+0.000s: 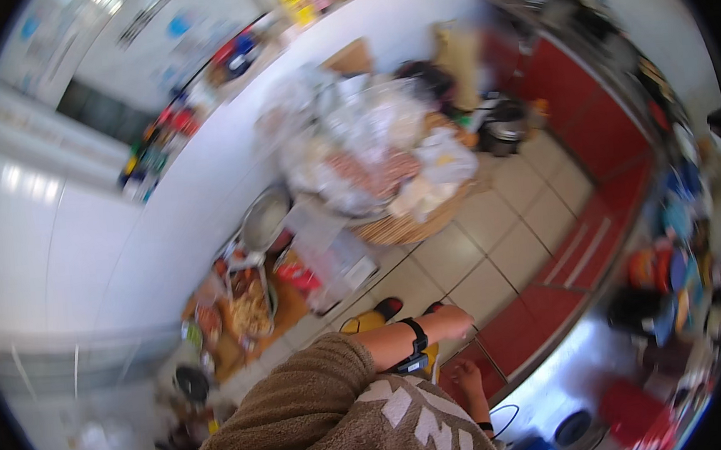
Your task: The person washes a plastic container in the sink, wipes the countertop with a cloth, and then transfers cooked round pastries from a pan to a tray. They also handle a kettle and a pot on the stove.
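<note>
My left hand [457, 322], with a black band on its wrist, hangs in front of my body above the tiled floor. Its fingers are curled and blurred, and no object shows in it. Lower down, my right hand [468, 375] is beside the red cabinet fronts [518, 333], fingers loosely bent and nothing visible between them. Ahead of me, a woven basket [420, 224] carries a heap of clear plastic bags [366, 121], some with pinkish-brown contents. Nearer stands a translucent plastic box [338, 258].
Along the right runs a metal countertop [553, 374] crowded with containers. A metal pot [266, 219] leans near the white wall [200, 167]. Food packs lie on cardboard [287, 293] at the left. A dark metal pot [504, 124] stands farther off on the floor tiles [456, 249].
</note>
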A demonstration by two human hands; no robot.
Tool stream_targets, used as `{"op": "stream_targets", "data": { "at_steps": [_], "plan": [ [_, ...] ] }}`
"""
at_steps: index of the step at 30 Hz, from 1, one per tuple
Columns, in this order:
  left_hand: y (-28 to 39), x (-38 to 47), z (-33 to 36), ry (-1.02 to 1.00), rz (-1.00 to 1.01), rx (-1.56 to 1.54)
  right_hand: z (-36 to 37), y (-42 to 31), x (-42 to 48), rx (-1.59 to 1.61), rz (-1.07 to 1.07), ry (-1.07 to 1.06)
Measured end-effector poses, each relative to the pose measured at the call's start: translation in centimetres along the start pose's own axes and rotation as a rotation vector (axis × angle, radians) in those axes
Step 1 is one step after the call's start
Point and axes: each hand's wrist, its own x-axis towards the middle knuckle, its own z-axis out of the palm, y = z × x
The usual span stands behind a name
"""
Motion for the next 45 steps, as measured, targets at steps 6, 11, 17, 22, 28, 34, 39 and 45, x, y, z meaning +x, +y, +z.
{"op": "stream_targets", "data": {
  "at_steps": [6,11,17,22,28,34,39,45],
  "plan": [
    [-8.4,-10.8,1.8,0.115,-0.573,-0.289,-7.1,-4.9,7.3,0.060,0.162,-0.125],
    [-17.0,-26.5,5.5,0.639,-1.156,-0.577,-9.1,-10.2,11.0,-0.094,0.115,-0.130],
    [-17.4,-39.6,16.7,0.802,-1.247,-0.433,-6.0,-14.5,12.3,-0.224,0.025,-0.143],
    [-13.1,-44.8,25.0,0.715,-1.409,-0.962,-1.3,-17.2,12.0,-0.382,0.008,-0.279],
    [-10.9,-47.7,30.3,0.746,-1.481,-1.399,4.3,-20.7,10.5,-0.479,-0.024,-0.310],
    [-14.2,-50.0,27.7,1.079,-1.408,-1.541,7.6,-20.9,10.4,-0.513,0.031,-0.299],
    [-16.8,-52.4,23.1,1.039,-1.357,-1.551,8.8,-19.7,9.6,-0.510,0.052,-0.312],
    [-20.3,-53.5,25.2,1.098,-1.401,-1.588,13.2,-19.7,9.9,-0.513,0.123,-0.357]
  ]
}}
